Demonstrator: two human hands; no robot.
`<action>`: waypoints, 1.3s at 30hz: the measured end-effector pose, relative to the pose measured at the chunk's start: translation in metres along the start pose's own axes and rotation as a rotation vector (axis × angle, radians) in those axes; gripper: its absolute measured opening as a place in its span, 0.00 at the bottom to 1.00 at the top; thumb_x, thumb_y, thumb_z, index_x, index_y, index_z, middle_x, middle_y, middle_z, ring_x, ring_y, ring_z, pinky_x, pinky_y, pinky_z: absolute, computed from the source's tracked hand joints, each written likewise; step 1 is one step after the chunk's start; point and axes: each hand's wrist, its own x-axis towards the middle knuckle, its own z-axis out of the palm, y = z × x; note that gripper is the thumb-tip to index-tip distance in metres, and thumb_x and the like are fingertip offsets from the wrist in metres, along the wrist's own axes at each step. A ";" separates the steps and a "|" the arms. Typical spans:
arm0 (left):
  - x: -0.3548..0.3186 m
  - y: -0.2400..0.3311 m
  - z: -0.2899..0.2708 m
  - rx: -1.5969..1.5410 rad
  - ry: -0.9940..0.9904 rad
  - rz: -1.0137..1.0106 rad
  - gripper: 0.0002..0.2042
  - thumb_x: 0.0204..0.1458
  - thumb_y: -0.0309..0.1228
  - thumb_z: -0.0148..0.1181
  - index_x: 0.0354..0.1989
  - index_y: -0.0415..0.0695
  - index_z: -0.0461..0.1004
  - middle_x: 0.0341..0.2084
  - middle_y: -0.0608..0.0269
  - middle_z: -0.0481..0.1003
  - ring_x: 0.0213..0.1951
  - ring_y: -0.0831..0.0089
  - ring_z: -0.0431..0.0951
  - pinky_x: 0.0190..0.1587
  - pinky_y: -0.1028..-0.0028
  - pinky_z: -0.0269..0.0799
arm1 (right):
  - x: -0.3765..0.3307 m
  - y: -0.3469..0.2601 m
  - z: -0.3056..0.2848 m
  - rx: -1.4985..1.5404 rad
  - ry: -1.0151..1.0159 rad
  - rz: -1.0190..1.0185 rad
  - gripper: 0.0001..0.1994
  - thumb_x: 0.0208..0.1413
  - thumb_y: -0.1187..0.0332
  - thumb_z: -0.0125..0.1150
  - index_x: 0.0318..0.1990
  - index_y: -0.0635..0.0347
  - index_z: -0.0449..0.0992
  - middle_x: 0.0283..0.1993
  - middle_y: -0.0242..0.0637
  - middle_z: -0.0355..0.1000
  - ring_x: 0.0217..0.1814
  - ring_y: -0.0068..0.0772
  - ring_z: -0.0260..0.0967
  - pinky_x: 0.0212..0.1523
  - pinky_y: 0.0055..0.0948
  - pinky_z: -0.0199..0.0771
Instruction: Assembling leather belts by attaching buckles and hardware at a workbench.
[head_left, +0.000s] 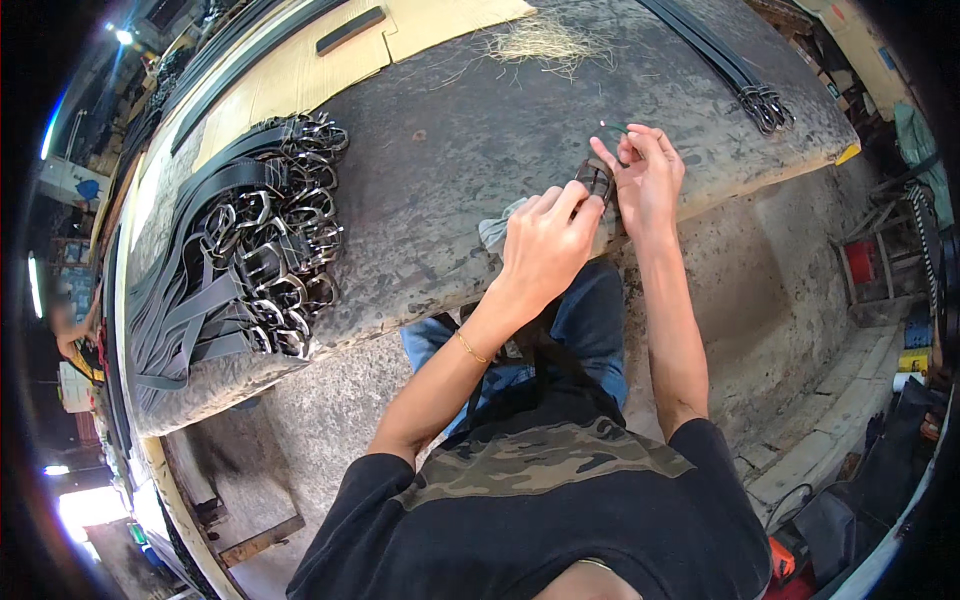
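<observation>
Fingertips of both hands pinch 1 dark belt buckle [596, 181] at the near edge of the worn work table [440, 170]: left hand [545, 245] grips its near side, right hand [648, 178] its far side, with a thin green-tipped pin [612, 126] above. Judged best: keep the buckle braced over the edge, pale cloth [497, 228] underneath; stacked buckled belts [250, 250] lie well apart, left.

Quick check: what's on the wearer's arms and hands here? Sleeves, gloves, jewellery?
Both forearms bare, no gloves. Left hand has a thin gold-coloured bracelet at the wrist. Right hand shows no jewellery. Short black sleeves end above the elbows; shirt has a camouflage band across the chest.
</observation>
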 end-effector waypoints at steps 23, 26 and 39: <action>0.003 0.000 0.001 0.001 -0.076 -0.136 0.07 0.49 0.18 0.62 0.35 0.38 0.72 0.31 0.56 0.76 0.32 0.57 0.75 0.34 0.63 0.71 | -0.042 -0.018 -0.033 -0.796 -0.258 -0.348 0.04 0.45 0.82 0.58 0.26 0.65 0.70 0.21 0.28 0.64 0.20 0.17 0.57 0.70 0.45 0.62; 0.001 -0.002 0.001 0.012 -0.079 -0.128 0.08 0.49 0.20 0.63 0.36 0.39 0.72 0.32 0.57 0.76 0.32 0.59 0.75 0.34 0.63 0.71 | -0.042 -0.019 -0.031 -0.840 -0.257 -0.371 0.03 0.44 0.82 0.59 0.25 0.66 0.71 0.21 0.31 0.66 0.19 0.20 0.57 0.70 0.47 0.63; 0.000 -0.003 0.000 0.006 -0.088 -0.129 0.07 0.50 0.22 0.63 0.36 0.39 0.72 0.32 0.58 0.76 0.32 0.60 0.74 0.33 0.64 0.71 | -0.042 -0.019 -0.031 -0.896 -0.259 -0.383 0.03 0.43 0.82 0.58 0.26 0.66 0.71 0.19 0.31 0.64 0.19 0.20 0.57 0.70 0.45 0.62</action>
